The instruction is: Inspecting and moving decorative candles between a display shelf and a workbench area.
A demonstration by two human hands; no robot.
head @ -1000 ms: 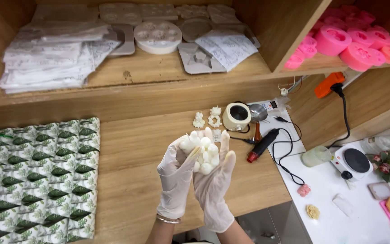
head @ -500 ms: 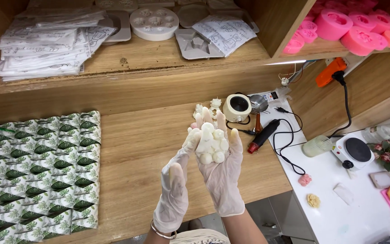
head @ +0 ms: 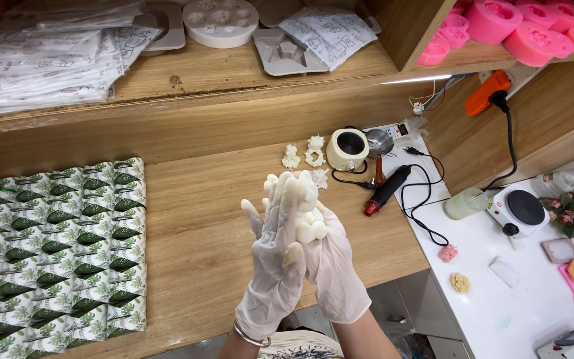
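Both my hands wear thin white gloves and meet above the wooden counter [head: 200, 226]. My right hand [head: 330, 262] cups a lumpy cream-white wax shape [head: 308, 216] made of rounded blobs. My left hand [head: 277, 256] lies flat over its near side, fingers stretched upward and pressed against it. Much of the shape is hidden between the two palms. Behind my hands, small cream wax figures [head: 303, 157] stand on the counter next to a little white melting pot [head: 347, 149].
A block of green leaf-patterned boxes [head: 54, 246] covers the counter's left. A black and red tool [head: 384, 191] with cables lies right of my hands. The white table [head: 499, 306] holds a small hotplate [head: 519, 209]. Shelves above carry white moulds [head: 220, 20] and pink moulds [head: 513, 23].
My left hand has risen from below and closed flat against the wax shape, which my right hand has kept holding. The view has tipped slightly lower.
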